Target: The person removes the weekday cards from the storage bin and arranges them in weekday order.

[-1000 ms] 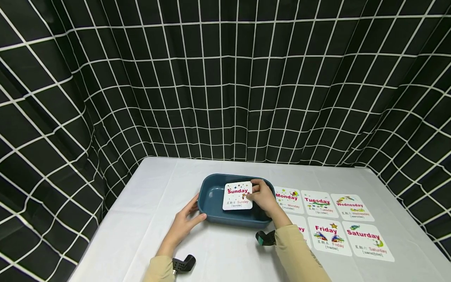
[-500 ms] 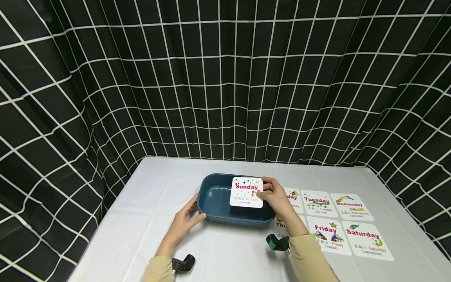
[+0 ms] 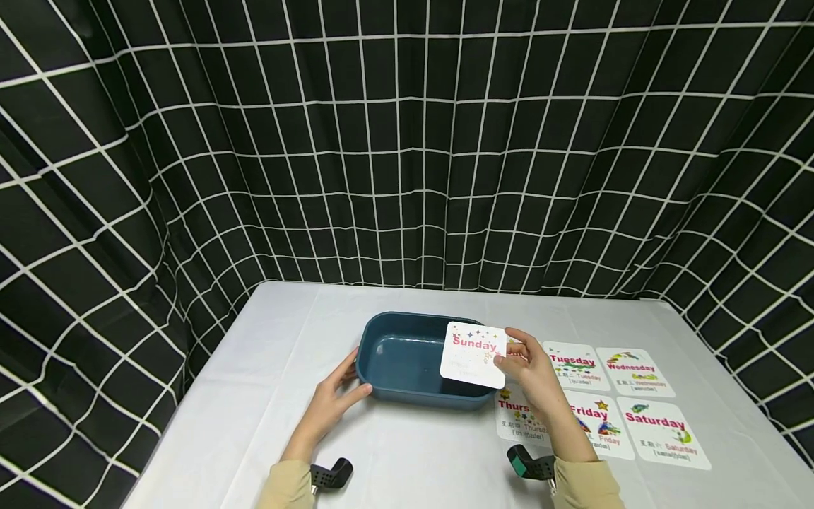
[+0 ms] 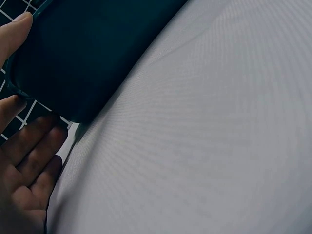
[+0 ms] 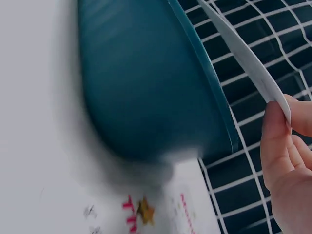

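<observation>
My right hand (image 3: pixel 534 371) pinches a white card printed "Sunday" (image 3: pixel 469 346) by its right edge. The card is tilted above the right end of a dark blue oblong bin (image 3: pixel 427 400). In the right wrist view, the card (image 5: pixel 246 58) appears nearly edge-on between thumb and fingers, apart from the bin's rim. My left hand (image 3: pixel 327 406) rests against the bin's left end. Seen from the left wrist, its thumb and index fingertip touch the rim while the other fingers lie relaxed below. The visible inside of the bin holds nothing; the card hides its right part.
Weekday cards lie in two rows on the white table (image 3: pixel 254 367): Tuesday (image 3: pixel 575 366) and Wednesday (image 3: pixel 636 372) behind, Thursday (image 3: pixel 521 424), Friday (image 3: pixel 613 428) and Saturday (image 3: pixel 664 433) in front. My right hand covers most of another. A black gridded curtain (image 3: pixel 407 141) stands behind.
My right hand has moved right with the Sunday card, from over the bin's middle to its right end, and the card has tilted. My left hand and the bin have stayed put.
</observation>
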Demonstrator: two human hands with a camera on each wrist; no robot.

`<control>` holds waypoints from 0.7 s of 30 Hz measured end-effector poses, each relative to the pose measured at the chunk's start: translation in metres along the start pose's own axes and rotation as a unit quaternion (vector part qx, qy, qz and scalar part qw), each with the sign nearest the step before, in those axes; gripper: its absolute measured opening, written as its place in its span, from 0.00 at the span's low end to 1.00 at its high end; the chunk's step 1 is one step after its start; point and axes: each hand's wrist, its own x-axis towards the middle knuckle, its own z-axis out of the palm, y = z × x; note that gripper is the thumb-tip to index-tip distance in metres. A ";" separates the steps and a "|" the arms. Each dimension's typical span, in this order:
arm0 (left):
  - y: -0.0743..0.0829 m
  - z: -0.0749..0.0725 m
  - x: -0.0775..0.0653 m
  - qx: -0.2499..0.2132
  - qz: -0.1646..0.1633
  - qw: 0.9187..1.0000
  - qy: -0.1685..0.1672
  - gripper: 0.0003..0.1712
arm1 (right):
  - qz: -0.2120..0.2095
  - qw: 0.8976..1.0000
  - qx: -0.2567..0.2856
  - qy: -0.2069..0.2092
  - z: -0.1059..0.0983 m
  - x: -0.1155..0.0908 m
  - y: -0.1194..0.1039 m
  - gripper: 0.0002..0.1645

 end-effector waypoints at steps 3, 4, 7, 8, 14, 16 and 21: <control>0.000 0.000 0.000 -0.002 0.001 1.000 -0.002 0.41 | -0.003 1.000 0.014 0.011 -0.009 -0.011 0.005 0.37; 0.000 0.000 0.000 -0.002 0.000 1.000 -0.002 0.41 | -0.005 1.000 0.021 0.015 -0.012 -0.014 0.007 0.37; 0.000 0.000 0.000 -0.003 0.000 1.000 -0.002 0.41 | -0.015 0.999 0.027 0.028 -0.020 -0.025 0.012 0.37; 0.000 0.001 0.000 -0.003 -0.001 1.000 -0.001 0.42 | -0.018 0.999 0.034 0.033 -0.023 -0.029 0.013 0.37; 0.001 0.000 0.000 0.002 0.002 1.000 -0.001 0.42 | -0.022 0.997 0.057 0.054 -0.037 -0.049 0.018 0.35; 0.001 0.000 0.000 0.005 0.005 1.000 0.002 0.43 | -0.022 0.996 0.067 0.056 -0.040 -0.054 0.018 0.36; 0.001 0.000 0.000 0.002 0.003 1.000 0.002 0.42 | -0.022 0.995 0.085 0.056 -0.048 -0.065 0.018 0.37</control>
